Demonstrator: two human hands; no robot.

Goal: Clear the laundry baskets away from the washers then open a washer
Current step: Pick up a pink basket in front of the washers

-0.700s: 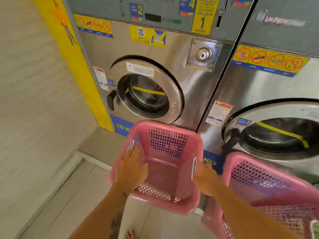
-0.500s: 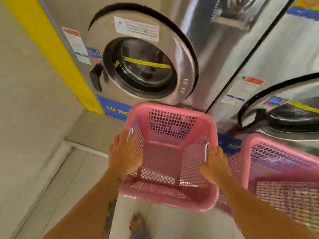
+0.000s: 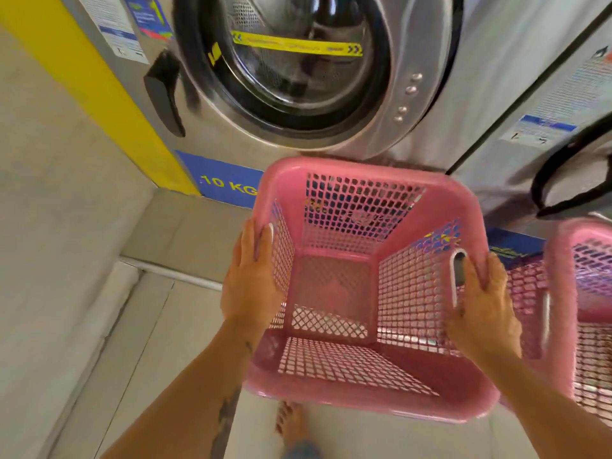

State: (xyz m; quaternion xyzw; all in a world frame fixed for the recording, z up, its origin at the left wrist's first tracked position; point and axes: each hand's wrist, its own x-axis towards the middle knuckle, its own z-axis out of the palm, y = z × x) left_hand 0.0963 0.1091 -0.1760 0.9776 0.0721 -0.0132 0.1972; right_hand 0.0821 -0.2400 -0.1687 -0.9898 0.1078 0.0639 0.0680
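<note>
Two pink baskets stand before the machines, so the clearing step is in hand and neither is yet out of the way. The basket (image 3: 364, 170) is empty and sits between both hands, close under the door (image 3: 410, 61) of the washer (image 3: 480, 44), its far rim near the steel front. The left hand (image 3: 253, 276) clasps the left rim, thumb on top and fingers down the outside. The right hand (image 3: 483, 303) curls over the right rim by the grip slot. It looks lifted, since a foot (image 3: 291, 422) shows below its near edge, though I cannot tell for sure. The second basket (image 3: 563, 293) is just beside it on the right, partly out of view. Next, I judge, the held one must be carried back and aside, clear of the door's swing, then the other moved likewise. Only then is a hand free for the black handle (image 3: 164, 94) at the door's left
</note>
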